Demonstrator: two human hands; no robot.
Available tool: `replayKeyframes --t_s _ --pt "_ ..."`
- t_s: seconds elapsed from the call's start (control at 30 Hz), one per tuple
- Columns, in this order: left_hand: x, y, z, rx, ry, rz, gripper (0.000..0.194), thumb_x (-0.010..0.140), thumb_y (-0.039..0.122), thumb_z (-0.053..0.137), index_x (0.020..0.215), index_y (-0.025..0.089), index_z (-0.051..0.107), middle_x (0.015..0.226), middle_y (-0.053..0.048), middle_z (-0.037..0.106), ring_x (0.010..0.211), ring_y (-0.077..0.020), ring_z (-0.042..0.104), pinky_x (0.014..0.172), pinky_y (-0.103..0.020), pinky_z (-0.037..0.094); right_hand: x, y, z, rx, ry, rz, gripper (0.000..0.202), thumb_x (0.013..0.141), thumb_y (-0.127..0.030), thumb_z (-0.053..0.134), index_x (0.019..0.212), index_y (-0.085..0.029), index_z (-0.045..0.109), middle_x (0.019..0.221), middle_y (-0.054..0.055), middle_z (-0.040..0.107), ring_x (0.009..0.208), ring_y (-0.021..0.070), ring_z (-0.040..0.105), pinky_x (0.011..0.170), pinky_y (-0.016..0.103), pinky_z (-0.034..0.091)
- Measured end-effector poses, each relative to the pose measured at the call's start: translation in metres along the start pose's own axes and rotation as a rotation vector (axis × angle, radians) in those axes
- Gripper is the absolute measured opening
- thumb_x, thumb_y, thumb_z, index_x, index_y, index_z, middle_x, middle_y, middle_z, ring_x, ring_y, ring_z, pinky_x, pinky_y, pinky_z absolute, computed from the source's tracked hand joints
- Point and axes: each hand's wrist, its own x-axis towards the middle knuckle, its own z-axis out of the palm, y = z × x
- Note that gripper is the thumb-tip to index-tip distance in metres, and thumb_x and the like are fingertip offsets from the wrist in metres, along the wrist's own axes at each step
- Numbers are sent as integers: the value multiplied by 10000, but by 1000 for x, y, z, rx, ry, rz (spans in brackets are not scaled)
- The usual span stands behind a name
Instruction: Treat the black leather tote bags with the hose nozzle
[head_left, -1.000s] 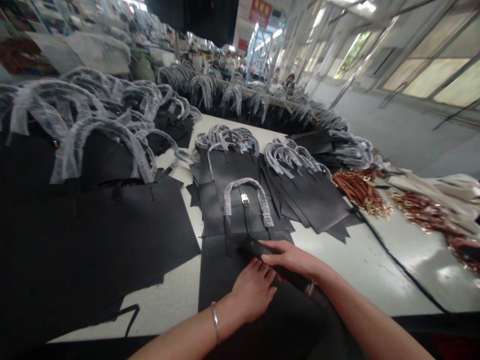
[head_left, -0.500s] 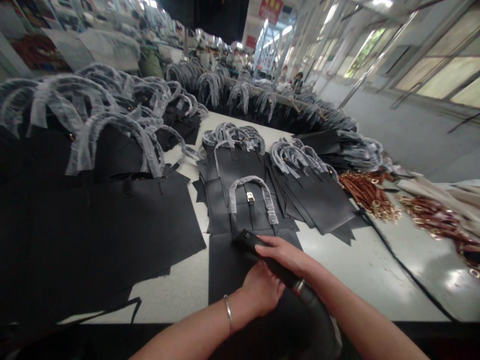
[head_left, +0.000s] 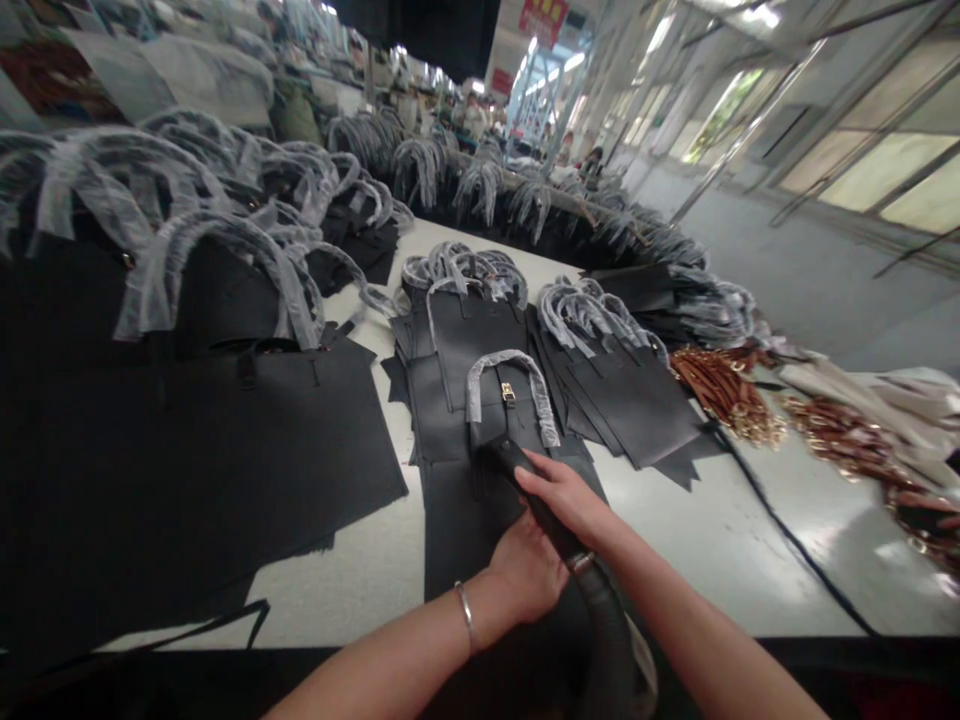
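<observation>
The right hand (head_left: 568, 497) grips a black tool (head_left: 553, 529) over a black panel (head_left: 455, 535), the left hand (head_left: 527, 572) close at its seven o'clock, a plastic-wrapped handle (head_left: 511, 356) at twelve, brown straps (head_left: 716, 383) at two and black bag pieces (head_left: 247, 450) at nine along the pale counter (head_left: 675, 540).

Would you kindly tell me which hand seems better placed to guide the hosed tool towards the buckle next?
Right, I'd judge: the right grip holds the black hosed tool, whose far end lies below the gold-toned buckle in the picture. The left grip sits lower, its fingertips hidden.
</observation>
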Motion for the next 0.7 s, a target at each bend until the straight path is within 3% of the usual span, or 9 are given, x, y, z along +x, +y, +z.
replayKeyframes --t_s 0.07,0.17,0.23,0.37,0.5,0.7 --pt "1 -1 0 -37 33 -19 492 958 375 372 1395 152 410 1432 -91 445 1367 -237 320 1158 -420 206 -5 -1 -6 4 9 -14 512 807 -427 621 1259 -191 593 892 23 708 796 217 636 757 336 490" --pt "-1 -2 10 -71 23 -21 457 950 319 387 1374 159 439 1397 -88 488 1344 -234 363 1136 -399 258 -20 3 -11 -3 -111 4 486 792 -402 646 1233 -199 626 1076 40 700 997 262 618 888 376 467" --pt "-2 -2 18 -92 -3 -2 439 941 279 389 1358 163 462 1377 -86 508 1328 -246 388 1120 -404 282 -24 5 -7 -17 -170 30 484 775 -399 660 1218 -207 642 1085 40 702 1016 279 615 889 391 473" --pt "0 -1 25 -136 -15 -33 437 948 290 359 1359 178 457 1405 -85 479 1327 -254 382 1111 -415 280 -10 1 10 -42 -176 55 512 769 -409 662 1245 -224 624 920 26 721 795 232 650 754 358 516" --pt "5 1 22 -166 -5 -106 407 926 325 402 1298 195 505 1379 -80 505 1300 -262 398 1088 -404 299 12 -15 26 -32 -263 58 511 799 -377 640 1283 -222 580 746 -3 665 540 132 571 523 247 467" --pt "11 -1 26 -206 -58 -30 262 868 278 482 1080 217 624 1109 -58 668 1168 -260 503 1015 -391 384 30 -36 43 -29 -377 111 436 840 -333 579 1260 -215 563 641 -40 542 387 94 503 381 211 409"
